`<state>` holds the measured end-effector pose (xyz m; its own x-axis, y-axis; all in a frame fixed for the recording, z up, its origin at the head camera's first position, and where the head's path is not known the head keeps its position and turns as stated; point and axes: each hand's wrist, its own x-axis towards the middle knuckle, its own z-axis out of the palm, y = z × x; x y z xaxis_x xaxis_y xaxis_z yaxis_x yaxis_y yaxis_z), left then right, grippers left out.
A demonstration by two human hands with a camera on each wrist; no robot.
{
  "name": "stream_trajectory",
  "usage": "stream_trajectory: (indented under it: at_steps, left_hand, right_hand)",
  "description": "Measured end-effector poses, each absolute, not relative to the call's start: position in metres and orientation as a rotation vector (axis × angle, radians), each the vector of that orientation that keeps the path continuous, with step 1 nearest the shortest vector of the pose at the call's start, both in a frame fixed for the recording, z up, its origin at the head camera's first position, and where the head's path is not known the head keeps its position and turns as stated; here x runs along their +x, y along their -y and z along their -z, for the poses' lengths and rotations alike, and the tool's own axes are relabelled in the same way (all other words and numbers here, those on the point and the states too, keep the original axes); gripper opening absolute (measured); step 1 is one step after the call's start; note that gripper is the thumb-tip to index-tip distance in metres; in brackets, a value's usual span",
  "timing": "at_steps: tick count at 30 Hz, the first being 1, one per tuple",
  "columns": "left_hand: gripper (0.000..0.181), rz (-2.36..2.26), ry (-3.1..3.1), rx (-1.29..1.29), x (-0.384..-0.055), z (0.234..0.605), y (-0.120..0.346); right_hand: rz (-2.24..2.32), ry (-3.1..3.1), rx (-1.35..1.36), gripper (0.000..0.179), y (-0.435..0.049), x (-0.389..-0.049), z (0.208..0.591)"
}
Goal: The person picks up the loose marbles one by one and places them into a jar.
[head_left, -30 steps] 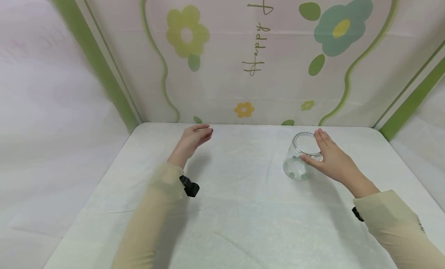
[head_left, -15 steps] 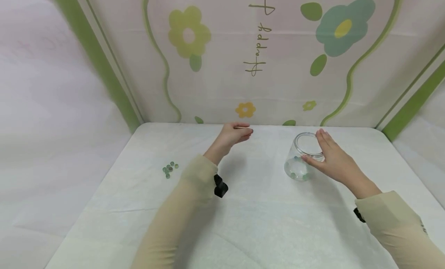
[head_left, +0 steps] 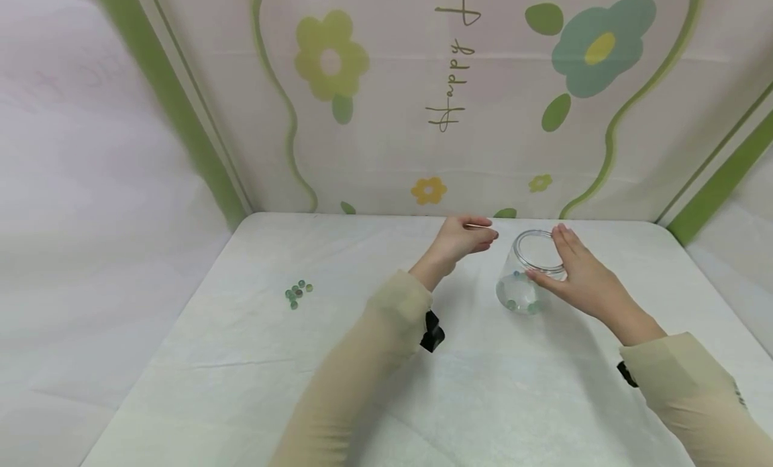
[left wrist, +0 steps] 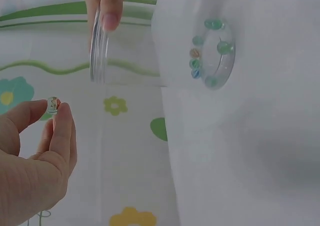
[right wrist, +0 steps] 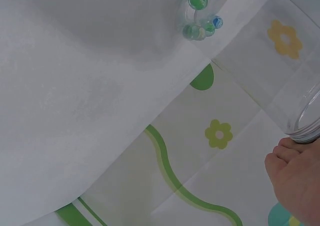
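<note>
A clear jar (head_left: 512, 279) stands upright on the right half of the table, with several green and blue marbles (left wrist: 225, 47) spread over its bottom. My right hand (head_left: 584, 279) holds the jar near its rim, thumb on the near side and fingers toward the right back. To the left of the jar and about level with its mouth, my left hand (head_left: 461, 242) pinches a clear marble (left wrist: 52, 105) with an orange streak between thumb and fingertips. In the right wrist view only part of the right hand shows, close against the rim.
A small cluster of loose marbles (head_left: 298, 293) lies on the left part of the white-covered table (head_left: 241, 400). A floral-printed backdrop (head_left: 386, 151) rises at the table's back edge, and pale side panels flank it.
My left hand has travelled right from above the loose marbles to beside the jar, carrying the marble and uncovering the cluster. The right hand and jar have stayed put.
</note>
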<state>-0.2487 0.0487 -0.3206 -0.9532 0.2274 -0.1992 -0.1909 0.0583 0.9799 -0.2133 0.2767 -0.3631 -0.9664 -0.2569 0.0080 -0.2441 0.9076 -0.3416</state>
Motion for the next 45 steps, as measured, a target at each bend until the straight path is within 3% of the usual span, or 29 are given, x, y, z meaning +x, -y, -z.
stream_trajectory:
  at_steps: [21, 35, 45]
  left_hand:
    - [0.020, -1.972, -2.138, 0.031, -0.242, 0.339, -0.090]
    - [0.019, -1.955, -2.213, 0.046, -0.242, 0.342, -0.092]
    - [0.025, -1.971, -2.154, 0.057, -0.247, 0.345, -0.068]
  right_hand:
    - [0.535, -3.031, -0.405, 0.101, -0.276, -0.214, 0.365]
    - [0.526, -3.024, -0.407, 0.101, -0.276, -0.215, 0.364]
    - [0.504, -3.051, -0.412, 0.099, -0.277, -0.216, 0.366]
